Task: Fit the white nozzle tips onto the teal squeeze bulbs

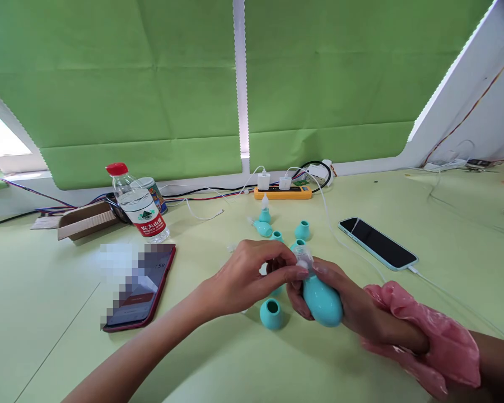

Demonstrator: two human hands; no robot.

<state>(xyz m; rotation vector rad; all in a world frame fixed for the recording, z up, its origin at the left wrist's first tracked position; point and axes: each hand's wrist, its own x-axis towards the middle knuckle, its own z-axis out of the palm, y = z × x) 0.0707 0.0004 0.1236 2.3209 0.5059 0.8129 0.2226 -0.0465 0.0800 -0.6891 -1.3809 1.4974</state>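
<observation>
My right hand (pixel 355 305) is wrapped round a glossy teal squeeze bulb (pixel 324 302), its rounded end pointing down toward me. At the bulb's mouth is a clear plastic nozzle piece (pixel 304 254), which my left hand (pixel 250 271) pinches between thumb and fingers. Whether the nozzle is seated in the bulb cannot be made out. Below my left hand, an open teal bulb (pixel 271 314) stands on the table. Beyond my hands stand more open bulbs, including one teal bulb (pixel 302 230). A bulb with a clear tip (pixel 264 211) stands upright, and another tipped bulb (pixel 261 228) lies on its side.
At the left are a red-edged phone (pixel 140 291), a water bottle (pixel 140 207), a can (pixel 151 193) and a cardboard box (pixel 88 220). An orange power strip (pixel 282 193) with plugged-in chargers lies behind the bulbs. A charging phone (pixel 378 243) lies at the right, its cable crossing the table.
</observation>
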